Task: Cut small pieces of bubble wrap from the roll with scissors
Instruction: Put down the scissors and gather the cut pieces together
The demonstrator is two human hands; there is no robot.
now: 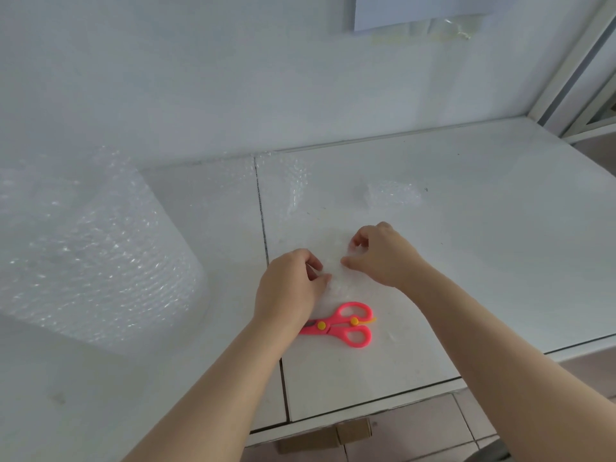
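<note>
A: Clear bubble wrap piece [336,278] on the white table [466,228], pinched by both hands?

B: Yes. Left hand [290,288] and right hand [383,255] each clamp an edge. Pink scissors [343,323] lie just below the grip; the roll [90,248] stands well left of it.

A pale white wall [200,78] fills the upper half, lit softly and evenly. At twelve to one o'clock a sheet of paper [416,10] hangs on it, with wrinkled clear tape [446,28] just below. The white table [483,245] spreads from nine to three o'clock, split by a dark seam [263,221] (two tops butted together). At two o'clock stands a pale metal frame [573,71]. Around five o'clock lie beige floor tiles [416,428] and a brown cardboard box [326,435] under the table's edge.
</note>
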